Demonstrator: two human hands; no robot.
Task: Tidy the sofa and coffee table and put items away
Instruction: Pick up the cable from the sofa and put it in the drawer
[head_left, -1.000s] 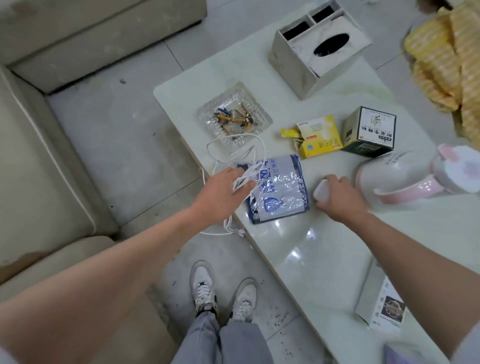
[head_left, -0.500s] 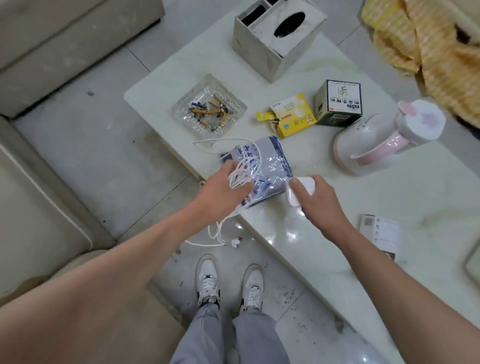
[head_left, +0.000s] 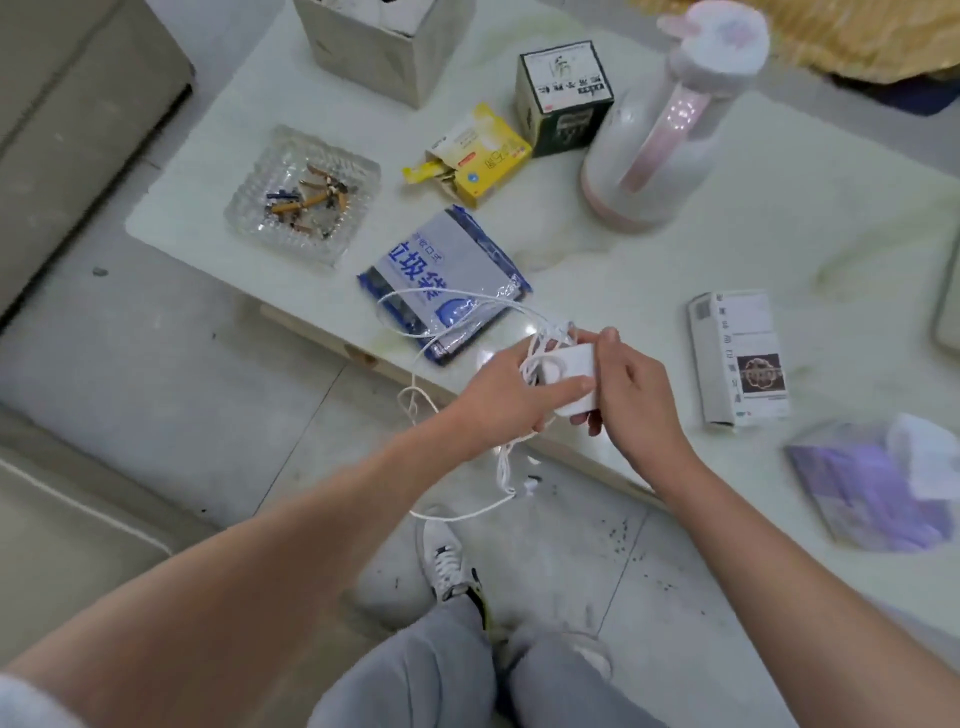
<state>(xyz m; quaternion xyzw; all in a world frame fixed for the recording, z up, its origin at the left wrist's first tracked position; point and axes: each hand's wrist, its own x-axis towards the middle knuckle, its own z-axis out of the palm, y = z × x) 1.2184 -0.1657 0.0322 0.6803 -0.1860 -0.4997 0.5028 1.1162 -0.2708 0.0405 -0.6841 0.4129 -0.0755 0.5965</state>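
Both hands meet above the near edge of the white coffee table (head_left: 675, 270). My right hand (head_left: 636, 395) grips a white charger block (head_left: 571, 371) from the right. My left hand (head_left: 511, 392) holds the block's left side together with a bundle of its thin white cable (head_left: 452, 312). Cable loops trail over a blue-and-silver plastic packet (head_left: 447, 275) and hang down toward the floor, the plug end dangling near the table edge.
On the table: a glass ashtray (head_left: 304, 195) with butts, yellow box (head_left: 480, 158), dark box (head_left: 563, 96), pink-and-white kettle (head_left: 670, 119), tissue-box holder (head_left: 384, 47), white carton (head_left: 737, 358), purple pack (head_left: 878, 483). Beige sofa (head_left: 67, 519) at left. My legs and shoes are below.
Both hands came off the table and drew together toward me. The charger block and cable were lifted; my left hand now touches the block too. The view shifted toward the near edge.
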